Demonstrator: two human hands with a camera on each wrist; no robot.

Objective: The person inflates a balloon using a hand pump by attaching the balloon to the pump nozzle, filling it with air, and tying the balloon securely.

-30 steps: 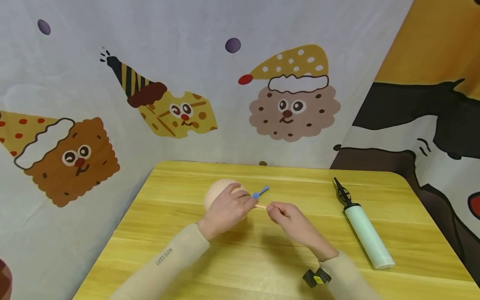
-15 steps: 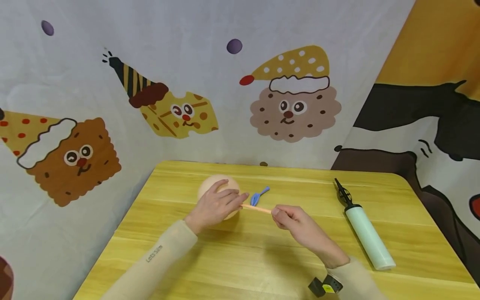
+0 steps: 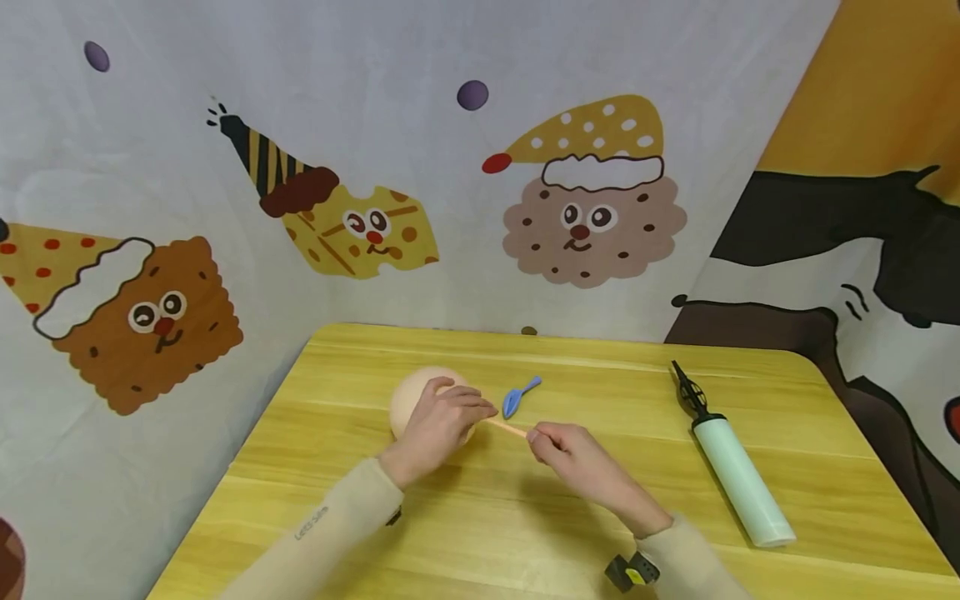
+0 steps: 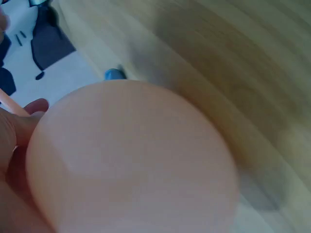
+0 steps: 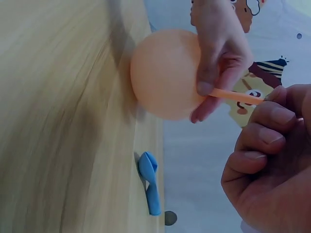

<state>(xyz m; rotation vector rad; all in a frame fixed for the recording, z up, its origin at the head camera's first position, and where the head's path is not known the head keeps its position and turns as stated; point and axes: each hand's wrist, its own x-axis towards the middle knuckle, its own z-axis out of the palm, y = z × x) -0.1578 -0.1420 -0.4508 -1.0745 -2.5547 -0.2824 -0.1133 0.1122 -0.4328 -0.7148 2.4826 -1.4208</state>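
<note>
A round, inflated peach balloon [image 3: 412, 400] is held over the table by my left hand [image 3: 442, 421], whose thumb and fingers pinch the base of its neck, as the right wrist view shows. The neck is stretched into a thin strip [image 5: 238, 96] that runs across to my right hand [image 3: 573, 458]. There the thumb and index finger pinch its end, with the other fingers curled. In the left wrist view the balloon [image 4: 136, 160] fills the middle and hides much of the left hand. A limp blue balloon [image 3: 517, 400] lies on the table just behind the hands.
To the right on the wooden table [image 3: 315, 517] lies a hand balloon pump [image 3: 738, 475], pale green with a black nozzle. Behind the table hangs a cloth [image 3: 465, 300] printed with cartoon food faces.
Over the last second the balloon moved a little left, and its neck was drawn out longer between the hands, then slackened slightly. Both hands keep their pinch.
</note>
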